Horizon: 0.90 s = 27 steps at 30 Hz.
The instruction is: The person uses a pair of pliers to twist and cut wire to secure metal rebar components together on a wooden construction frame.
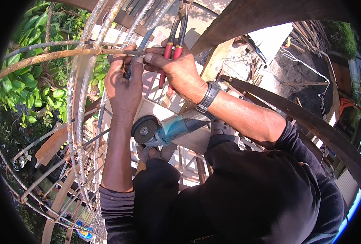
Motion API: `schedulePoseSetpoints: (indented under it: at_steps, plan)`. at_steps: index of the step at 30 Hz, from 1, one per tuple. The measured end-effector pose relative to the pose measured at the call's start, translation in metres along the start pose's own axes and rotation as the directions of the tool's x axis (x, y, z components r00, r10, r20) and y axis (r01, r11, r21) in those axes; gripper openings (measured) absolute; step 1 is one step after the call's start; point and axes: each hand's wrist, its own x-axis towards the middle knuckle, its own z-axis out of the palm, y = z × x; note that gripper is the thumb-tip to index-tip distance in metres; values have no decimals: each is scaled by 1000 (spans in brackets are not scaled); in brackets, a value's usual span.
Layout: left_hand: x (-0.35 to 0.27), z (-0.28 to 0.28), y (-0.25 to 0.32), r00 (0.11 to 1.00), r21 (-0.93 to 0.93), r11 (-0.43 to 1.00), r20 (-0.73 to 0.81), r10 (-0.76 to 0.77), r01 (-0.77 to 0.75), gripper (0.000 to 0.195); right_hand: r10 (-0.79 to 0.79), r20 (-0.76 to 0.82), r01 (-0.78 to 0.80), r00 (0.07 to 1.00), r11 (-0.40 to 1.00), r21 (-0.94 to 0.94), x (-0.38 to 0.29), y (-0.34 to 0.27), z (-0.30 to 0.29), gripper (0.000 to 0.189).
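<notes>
My left hand (124,71) grips a crossing of steel reinforcing bars, its thumb near the end of a thin horizontal bar (119,52). An upright ribbed bar (159,15) passes behind its fingers. My right hand (183,73) holds end-cutting nippers (178,50) with red-gripped handles, the jaws pointing up and away. The thumb and forefinger of that hand meet beside the bar's end, close to my left thumb. Whether they pinch a tie wire is too small to tell. Below the hands, a teal angle grinder (174,128) with a dark disc (144,129) lies on a wooden board.
Tied rebar (83,122) curves down along the left, with green leaves behind it. Large timber beams (290,113) cross at upper right and right. My feet (223,128) are on boards beside the grinder, above an open lattice. White string (308,67) hangs at right.
</notes>
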Motion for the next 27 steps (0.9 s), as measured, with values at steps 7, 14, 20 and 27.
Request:
schedulePoseSetpoints:
  at_steps: [7,14,20,27]
  plan:
    - [1,1,0,999,38,998,16,50,-51,37,25,54,-24,998,1000,-16,15,3,-6,26]
    - [2,-2,0,998,-128,990,-19,-63,60,38,185,74,-188,980,981,45,37,-7,-9,38]
    - [6,3,-4,999,-61,998,-37,-16,14,37,182,140,-182,973,983,-14,20,-7,-12,33]
    - [10,1,-7,999,-70,997,-43,25,-28,33,118,76,-111,990,990,-89,20,4,-8,17]
